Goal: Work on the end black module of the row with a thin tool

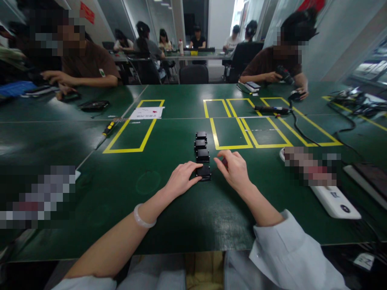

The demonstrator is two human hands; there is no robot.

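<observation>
Pale sleeve [290,251]; left hand [183,177] angled inward, holding black block [204,172]; right hand [235,170] curled, contents unclear.

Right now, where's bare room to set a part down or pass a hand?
Table between the left yellow frame and the black blocks; also between the forearms, nearest block to near edge. Crowded: around that block, left hand and right hand; far right, cables.

The blocks [202,153] lie in a row on the bench [169,217]; beyond them, paper [147,112] lies left, a cable [297,128] right.
</observation>
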